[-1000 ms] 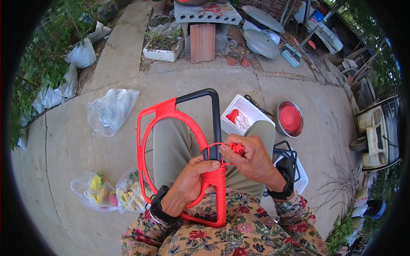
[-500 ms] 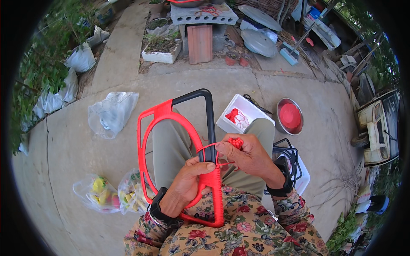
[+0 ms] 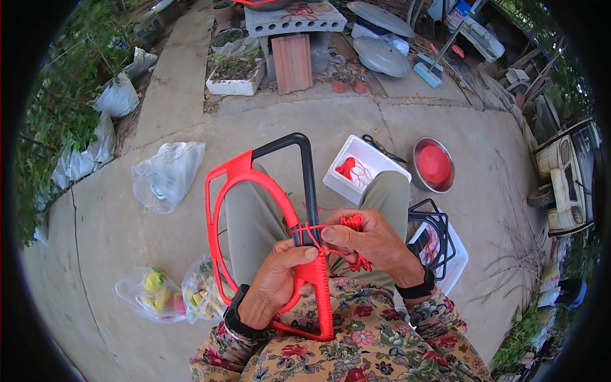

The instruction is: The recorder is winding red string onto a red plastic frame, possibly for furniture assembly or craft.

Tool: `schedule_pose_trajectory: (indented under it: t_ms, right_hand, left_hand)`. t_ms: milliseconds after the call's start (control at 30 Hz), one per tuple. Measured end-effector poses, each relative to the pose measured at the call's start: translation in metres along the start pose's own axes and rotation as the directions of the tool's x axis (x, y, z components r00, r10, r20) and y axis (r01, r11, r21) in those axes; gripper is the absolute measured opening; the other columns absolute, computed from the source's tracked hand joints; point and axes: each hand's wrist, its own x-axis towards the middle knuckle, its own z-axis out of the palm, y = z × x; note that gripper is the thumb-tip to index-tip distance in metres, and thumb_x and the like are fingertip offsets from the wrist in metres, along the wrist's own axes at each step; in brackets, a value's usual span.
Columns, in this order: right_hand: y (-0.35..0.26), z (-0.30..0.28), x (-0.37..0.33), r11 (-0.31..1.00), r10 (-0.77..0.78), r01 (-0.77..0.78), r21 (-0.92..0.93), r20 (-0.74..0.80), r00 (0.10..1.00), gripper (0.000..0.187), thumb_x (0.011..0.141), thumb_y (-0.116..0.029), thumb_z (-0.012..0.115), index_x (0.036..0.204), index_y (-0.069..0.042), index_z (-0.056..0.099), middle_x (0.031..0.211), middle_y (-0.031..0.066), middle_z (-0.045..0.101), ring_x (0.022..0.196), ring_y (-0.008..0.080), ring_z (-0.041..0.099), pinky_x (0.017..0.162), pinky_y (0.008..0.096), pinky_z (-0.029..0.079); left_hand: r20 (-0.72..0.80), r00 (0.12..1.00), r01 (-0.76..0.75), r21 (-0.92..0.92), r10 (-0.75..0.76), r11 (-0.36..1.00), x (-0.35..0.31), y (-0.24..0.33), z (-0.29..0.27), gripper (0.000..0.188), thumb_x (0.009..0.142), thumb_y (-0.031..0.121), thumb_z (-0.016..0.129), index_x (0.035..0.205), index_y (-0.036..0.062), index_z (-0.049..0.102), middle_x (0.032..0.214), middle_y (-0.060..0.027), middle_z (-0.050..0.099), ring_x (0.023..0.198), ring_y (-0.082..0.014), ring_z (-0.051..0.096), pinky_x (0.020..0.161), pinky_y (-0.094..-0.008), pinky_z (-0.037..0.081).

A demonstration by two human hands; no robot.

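Evidently both hands meet over the lap, the wrists drawn close together. The left hand [image 3: 283, 267] angles up from the lower left, thumb laid flat across the frame [image 3: 309, 184], its fingers curled round the red-wrapped part just below the bare black bar; the undersides are hidden. The right hand [image 3: 372, 239] slants in from the lower right, knuckles up, its fingers bent tightly on a bundle of red cord [image 3: 351, 222], the thumb pointing left toward the bar. One strand crosses the bar between the hands, and loose coils hang below the right palm. The frame stands over the lap, lower end against the shirt [image 3: 363, 328], upper end beyond the left knee [image 3: 251, 200]. Past the right knee [image 3: 387, 191] sits a white box [image 3: 338, 177].
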Motion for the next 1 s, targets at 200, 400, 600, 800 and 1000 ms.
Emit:
schedule_pose_trajectory:
  t_ms: [200,400,600,800,1000]
  right_hand:
    - [0.003,-0.005,0.003,0.999,-0.022,0.024,-0.042,0.05,0.999,0.022,0.089,-0.026,0.066,0.088,-0.004,0.062,0.065,-0.0053,0.052,0.052,0.0008,0.042,0.044,0.0185,0.03]
    - [0.002,0.003,0.004,0.999,-0.003,0.003,0.048,0.001,1.0,0.014,0.089,-0.015,0.064,0.087,-0.002,0.059,0.064,-0.0023,0.051,0.049,0.0028,0.041,0.043,0.0189,0.03]
    - [0.008,0.013,0.004,0.987,-0.159,0.16,0.009,-0.061,0.985,0.016,0.091,-0.017,0.061,0.086,-0.002,0.06,0.067,-0.0051,0.052,0.059,-0.0001,0.041,0.049,0.0188,0.032]
    - [0.017,0.016,0.006,0.972,-0.234,0.236,0.001,-0.121,0.965,0.016,0.092,-0.016,0.059,0.084,-0.001,0.058,0.067,-0.0051,0.051,0.059,0.0006,0.04,0.049,0.0202,0.031]
    - [0.022,0.017,0.007,0.964,-0.178,0.2,0.173,-0.132,0.975,0.015,0.091,-0.015,0.059,0.085,-0.002,0.058,0.068,-0.0046,0.051,0.058,0.001,0.041,0.049,0.0193,0.032]
  left_hand:
    - [0.002,1.0,-0.01,-0.003,0.01,1.0,0.001,-0.002,-0.002,0.022,0.084,0.014,0.067,0.102,0.0017,0.063,0.076,-0.0063,0.064,0.052,-0.0129,0.057,0.034,-0.0246,0.039]
    - [-0.02,1.0,-0.009,-0.002,0.009,1.0,0.0,-0.002,-0.001,0.022,0.084,0.013,0.066,0.102,0.002,0.062,0.077,-0.0055,0.064,0.052,-0.0122,0.058,0.034,-0.0246,0.039]
    - [0.018,1.0,-0.017,-0.021,0.017,1.0,0.0,-0.001,-0.004,0.024,0.084,0.013,0.066,0.105,0.0018,0.062,0.08,-0.0056,0.065,0.052,-0.0116,0.057,0.034,-0.0246,0.04]
    - [-0.063,0.997,-0.036,0.018,0.037,0.999,0.0,0.0,0.0,0.029,0.081,0.017,0.067,0.1,-0.0026,0.059,0.07,-0.0104,0.06,0.046,-0.018,0.054,0.033,-0.0265,0.037]
    - [-0.061,0.998,-0.028,0.014,0.029,1.0,0.0,0.001,0.004,0.029,0.081,0.017,0.067,0.101,-0.0032,0.059,0.072,-0.0128,0.061,0.047,-0.0194,0.055,0.033,-0.0266,0.038]
